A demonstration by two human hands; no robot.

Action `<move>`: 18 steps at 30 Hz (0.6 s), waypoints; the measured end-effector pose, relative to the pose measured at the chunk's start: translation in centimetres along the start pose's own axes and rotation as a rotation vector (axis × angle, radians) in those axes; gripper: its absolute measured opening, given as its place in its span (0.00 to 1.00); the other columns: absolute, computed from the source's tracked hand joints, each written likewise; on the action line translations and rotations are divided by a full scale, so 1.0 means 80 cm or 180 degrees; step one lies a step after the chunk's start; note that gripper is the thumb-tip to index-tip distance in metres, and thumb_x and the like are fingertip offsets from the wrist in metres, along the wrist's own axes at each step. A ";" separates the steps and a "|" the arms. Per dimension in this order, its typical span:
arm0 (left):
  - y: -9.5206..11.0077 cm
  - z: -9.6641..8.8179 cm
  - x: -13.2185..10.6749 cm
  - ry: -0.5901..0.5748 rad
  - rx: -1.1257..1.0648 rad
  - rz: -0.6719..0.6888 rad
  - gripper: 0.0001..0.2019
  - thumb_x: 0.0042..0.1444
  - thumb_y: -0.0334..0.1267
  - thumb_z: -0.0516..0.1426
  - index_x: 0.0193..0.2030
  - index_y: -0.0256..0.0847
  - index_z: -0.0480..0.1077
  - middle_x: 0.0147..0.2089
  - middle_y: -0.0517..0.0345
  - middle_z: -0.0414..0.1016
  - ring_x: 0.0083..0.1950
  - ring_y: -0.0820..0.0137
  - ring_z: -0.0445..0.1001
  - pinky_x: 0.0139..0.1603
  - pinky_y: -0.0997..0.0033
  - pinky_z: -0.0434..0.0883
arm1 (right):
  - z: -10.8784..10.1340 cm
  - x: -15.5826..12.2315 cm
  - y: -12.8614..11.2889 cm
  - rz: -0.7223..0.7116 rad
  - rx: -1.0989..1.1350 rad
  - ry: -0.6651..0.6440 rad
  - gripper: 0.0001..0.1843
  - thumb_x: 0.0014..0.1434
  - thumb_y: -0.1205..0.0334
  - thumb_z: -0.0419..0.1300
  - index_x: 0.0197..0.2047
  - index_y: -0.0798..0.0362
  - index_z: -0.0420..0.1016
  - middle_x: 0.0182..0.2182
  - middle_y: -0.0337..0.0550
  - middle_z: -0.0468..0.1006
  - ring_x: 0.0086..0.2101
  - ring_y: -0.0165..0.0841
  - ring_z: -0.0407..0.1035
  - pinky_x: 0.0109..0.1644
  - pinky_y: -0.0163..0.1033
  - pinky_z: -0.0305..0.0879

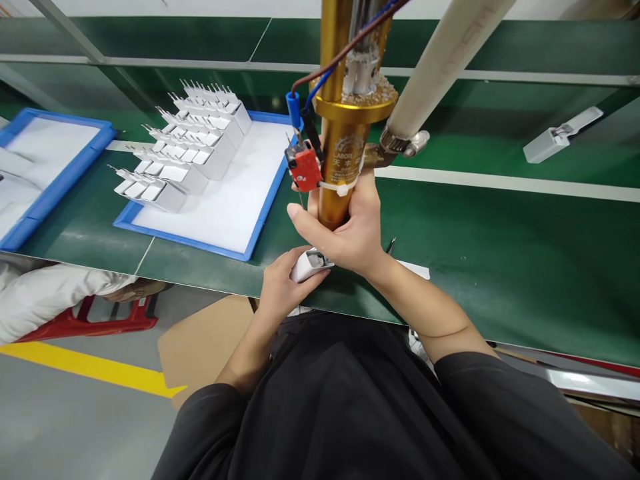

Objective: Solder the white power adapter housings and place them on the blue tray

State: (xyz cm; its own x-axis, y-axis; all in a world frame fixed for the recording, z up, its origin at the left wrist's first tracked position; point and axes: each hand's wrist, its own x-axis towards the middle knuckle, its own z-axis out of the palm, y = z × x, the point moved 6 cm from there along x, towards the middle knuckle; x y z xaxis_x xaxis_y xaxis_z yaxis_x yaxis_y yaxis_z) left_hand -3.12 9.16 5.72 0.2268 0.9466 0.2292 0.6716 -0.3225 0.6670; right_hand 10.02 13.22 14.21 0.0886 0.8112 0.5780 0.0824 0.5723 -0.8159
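My left hand point(283, 283) grips a small white plastic housing point(307, 265) near the bench's front edge. The housing's near end looks open, with something grey inside. Directly above it, my right hand point(357, 230) is wrapped round the lower barrel of a gold cylindrical tool point(345, 147), thumb to the left. A red microswitch point(306, 170) is strapped to the barrel with a white cable tie, and brown and blue wires run up from it. The tool's tip is hidden behind my right hand, so whether it touches the housing cannot be told.
A blue-rimmed tray point(250, 243) at left bears stepped rows of white housings point(185, 147) with thin metal pins. Another blue-rimmed tray point(107, 133) lies further left. One white housing point(545, 143) lies at right. A pale hose point(445, 60) joins the tool. A person's white-clothed limb point(50, 293) shows lower left.
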 end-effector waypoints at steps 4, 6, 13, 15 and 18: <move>-0.001 0.002 0.000 -0.0039 -0.0039 0.0037 0.21 0.51 0.50 0.64 0.49 0.42 0.74 0.37 0.56 0.79 0.37 0.67 0.77 0.40 0.71 0.72 | -0.002 0.001 0.000 -0.0053 0.0053 0.0107 0.17 0.56 0.60 0.58 0.48 0.46 0.57 0.29 0.35 0.65 0.25 0.27 0.60 0.42 0.45 0.73; -0.002 0.002 0.000 -0.0046 -0.0067 0.0019 0.21 0.50 0.50 0.65 0.49 0.42 0.74 0.37 0.57 0.79 0.36 0.68 0.77 0.39 0.72 0.72 | -0.002 0.001 0.001 -0.0112 0.0085 0.0144 0.17 0.56 0.60 0.58 0.48 0.46 0.57 0.28 0.35 0.65 0.26 0.27 0.60 0.44 0.46 0.73; -0.014 0.009 -0.001 -0.0130 -0.0260 -0.0274 0.20 0.50 0.51 0.64 0.45 0.41 0.73 0.35 0.59 0.79 0.34 0.69 0.76 0.37 0.72 0.71 | -0.003 -0.001 -0.006 0.0015 -0.0030 -0.0013 0.19 0.56 0.55 0.62 0.46 0.46 0.58 0.20 0.29 0.59 0.25 0.27 0.63 0.46 0.47 0.75; -0.018 0.015 -0.001 -0.0183 -0.0379 -0.0410 0.19 0.51 0.50 0.63 0.45 0.40 0.71 0.35 0.59 0.79 0.34 0.69 0.76 0.34 0.73 0.71 | -0.004 -0.001 -0.008 0.0027 0.0000 -0.0015 0.19 0.55 0.53 0.63 0.45 0.46 0.58 0.20 0.29 0.59 0.26 0.28 0.66 0.46 0.47 0.75; -0.022 0.030 -0.002 -0.0292 -0.0564 -0.0566 0.17 0.51 0.47 0.63 0.43 0.40 0.68 0.34 0.60 0.78 0.31 0.71 0.75 0.32 0.74 0.70 | -0.004 -0.002 -0.010 -0.0011 -0.0010 0.0006 0.17 0.56 0.52 0.62 0.43 0.46 0.58 0.20 0.29 0.58 0.26 0.27 0.65 0.46 0.47 0.75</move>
State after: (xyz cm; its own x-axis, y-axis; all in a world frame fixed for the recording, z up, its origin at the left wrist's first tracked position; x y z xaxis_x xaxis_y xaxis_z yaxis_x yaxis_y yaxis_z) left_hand -2.66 9.62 2.83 0.1847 0.9821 0.0374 0.5746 -0.1388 0.8066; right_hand 10.25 12.57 14.75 0.0903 0.8089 0.5810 0.0857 0.5749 -0.8138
